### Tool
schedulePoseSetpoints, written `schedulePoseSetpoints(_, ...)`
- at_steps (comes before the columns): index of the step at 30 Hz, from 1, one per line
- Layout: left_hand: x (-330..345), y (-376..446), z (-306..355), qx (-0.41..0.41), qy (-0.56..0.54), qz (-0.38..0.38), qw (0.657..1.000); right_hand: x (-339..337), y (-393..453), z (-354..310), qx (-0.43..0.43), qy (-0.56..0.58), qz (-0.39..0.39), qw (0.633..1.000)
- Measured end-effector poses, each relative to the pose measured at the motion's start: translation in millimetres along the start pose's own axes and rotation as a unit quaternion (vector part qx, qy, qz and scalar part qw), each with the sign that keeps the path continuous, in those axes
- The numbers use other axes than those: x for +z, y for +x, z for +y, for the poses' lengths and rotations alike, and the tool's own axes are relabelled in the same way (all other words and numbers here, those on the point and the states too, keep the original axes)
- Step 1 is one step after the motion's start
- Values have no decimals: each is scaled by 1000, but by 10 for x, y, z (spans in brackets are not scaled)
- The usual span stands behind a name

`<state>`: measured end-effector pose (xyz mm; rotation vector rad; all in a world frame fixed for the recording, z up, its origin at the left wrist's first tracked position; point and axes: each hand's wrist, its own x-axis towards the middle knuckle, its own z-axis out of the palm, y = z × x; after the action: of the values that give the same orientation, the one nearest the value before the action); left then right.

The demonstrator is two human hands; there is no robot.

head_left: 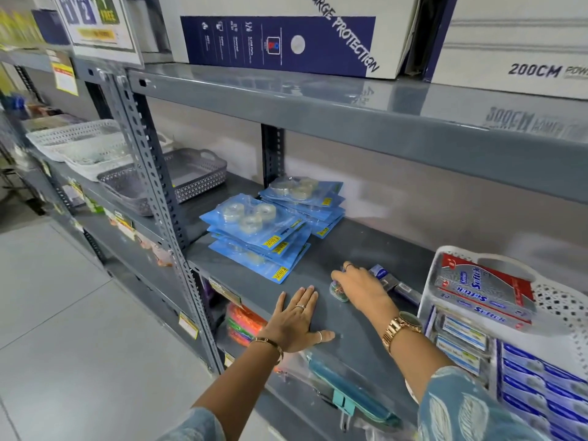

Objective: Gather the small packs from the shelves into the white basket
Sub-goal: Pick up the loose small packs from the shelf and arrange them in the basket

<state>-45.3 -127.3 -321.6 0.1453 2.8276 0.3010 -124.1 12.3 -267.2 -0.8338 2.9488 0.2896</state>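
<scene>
On the grey shelf (318, 275) my right hand (359, 286) curls over several small packs (389, 278), its fingers closing around them; a small clear pack of coloured clips (337, 291) lies under its palm. My left hand (297, 323) lies flat and spread on the shelf's front edge, holding nothing. The white basket (560, 300) stands at the right of the shelf, filled with red-and-silver and blue-and-white packs. Two stacks of blue tape packs (257, 240) lie further back on the shelf.
Grey baskets (197, 173) and white perforated baskets (79, 144) sit on the shelf to the left. Large white-and-blue boxes (286, 36) fill the shelf above. A slotted upright post (152, 186) divides the bays. Lower shelves hold coloured items (241, 323) and a teal pack (346, 389).
</scene>
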Motion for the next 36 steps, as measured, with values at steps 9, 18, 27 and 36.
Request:
schedulePoseSetpoints(9,16,32,-34,2,-12,-6,1000,-117,-240,319,136,451,131,872)
schedulePoseSetpoints(18,-36,16,76,-26,-11,-24,999,-304,-879,579,227,898,160,342)
schedulePoseSetpoints(27,69,66,767,17,-12,-11,1000,-151,-1494,897,339,894,143,257)
schedulePoseSetpoints(36,115,56,941,39,-7,-19,999,-6,-1841,964,389,583,48,712)
